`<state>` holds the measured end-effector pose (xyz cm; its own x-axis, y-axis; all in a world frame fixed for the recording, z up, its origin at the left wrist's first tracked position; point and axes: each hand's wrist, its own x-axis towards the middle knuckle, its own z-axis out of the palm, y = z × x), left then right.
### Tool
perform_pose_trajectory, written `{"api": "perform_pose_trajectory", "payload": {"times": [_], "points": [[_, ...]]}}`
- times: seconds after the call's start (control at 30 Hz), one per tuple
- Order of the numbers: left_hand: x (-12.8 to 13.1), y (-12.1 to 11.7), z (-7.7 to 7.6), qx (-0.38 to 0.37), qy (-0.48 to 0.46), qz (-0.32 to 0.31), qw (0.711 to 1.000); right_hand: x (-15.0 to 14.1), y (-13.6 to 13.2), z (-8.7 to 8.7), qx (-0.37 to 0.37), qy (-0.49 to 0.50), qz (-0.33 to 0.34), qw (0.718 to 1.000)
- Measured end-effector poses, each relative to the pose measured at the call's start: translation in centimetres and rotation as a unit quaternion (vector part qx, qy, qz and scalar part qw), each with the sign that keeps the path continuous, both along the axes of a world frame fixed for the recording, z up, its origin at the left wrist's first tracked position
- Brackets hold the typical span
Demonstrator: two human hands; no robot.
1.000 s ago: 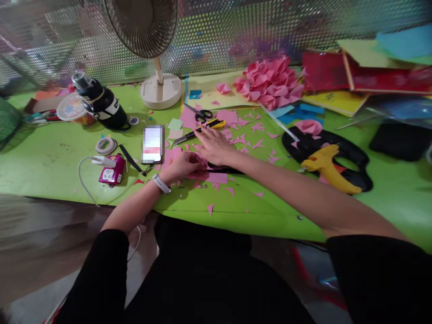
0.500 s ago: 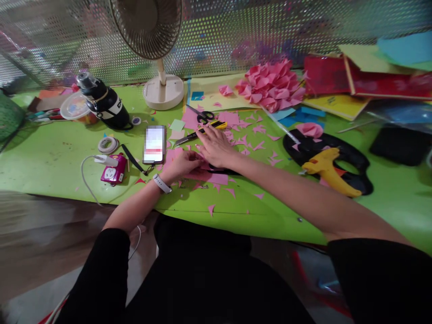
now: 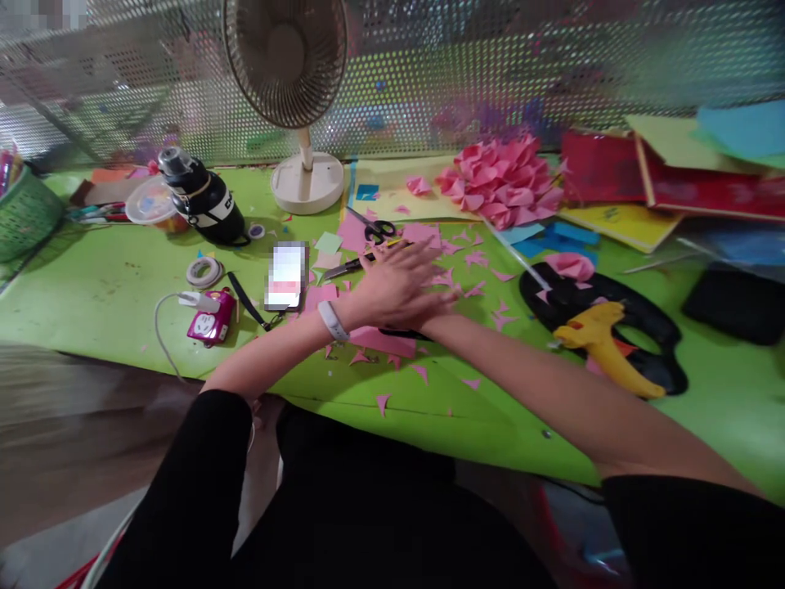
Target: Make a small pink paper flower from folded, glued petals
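Observation:
My left hand [image 3: 401, 282], with a white band at its wrist, lies across my right hand [image 3: 437, 317], fingers spread and holding nothing visible. My right hand is mostly covered; a few fingertips show beyond the left hand, stretched out near a black-and-yellow utility knife [image 3: 347, 267]. Below the hands is a pink paper sheet [image 3: 386, 342], with a dark object partly hidden over it. Black-handled scissors [image 3: 380, 231] rest just behind on pink paper squares. Pink paper scraps [image 3: 477, 258] are scattered around.
A phone [image 3: 286, 276], a magenta power socket [image 3: 212, 317], a tape roll [image 3: 204, 272] and a black bottle [image 3: 208, 204] stand left. Behind are a fan [image 3: 307, 184] and a pink paper flower cluster [image 3: 500, 180]. A yellow glue gun [image 3: 604, 343] lies on a black pad to the right.
My left hand has left the pink paper, moved right and opened out over my right hand. The right hand is now largely covered. The camera view has shifted slightly.

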<state>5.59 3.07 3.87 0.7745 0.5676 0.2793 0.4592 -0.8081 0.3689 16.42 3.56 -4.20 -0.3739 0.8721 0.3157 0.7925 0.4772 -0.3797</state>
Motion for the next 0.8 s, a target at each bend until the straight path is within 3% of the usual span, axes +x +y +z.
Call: {"api": "perform_pose_trajectory", "payload": {"times": [0.07,0.13,0.33,0.53,0.8], "points": [[1.0,0.4,-0.5,0.002,0.055,-0.066,0.996,0.3,0.2,-0.6,0.002,0.052,-0.003,0.999],[1.3,0.5,-0.9,-0.001,0.078,-0.103,0.992,0.6,0.5,-1.0,-0.030,0.031,0.022,0.999],[0.9,0.4,-1.5,0.019,0.050,-0.107,0.993,0.1,0.4,-1.8,-0.059,-0.108,-0.014,0.992],[0.8,0.3,-2.4,0.015,0.010,-0.079,0.997,-0.4,-0.1,-3.0,-0.027,-0.092,-0.018,0.995],[0.6,0.6,-2.3,-0.018,0.013,-0.083,0.996,-0.6,0.2,-4.7,0.016,-0.079,-0.037,0.996]]}}
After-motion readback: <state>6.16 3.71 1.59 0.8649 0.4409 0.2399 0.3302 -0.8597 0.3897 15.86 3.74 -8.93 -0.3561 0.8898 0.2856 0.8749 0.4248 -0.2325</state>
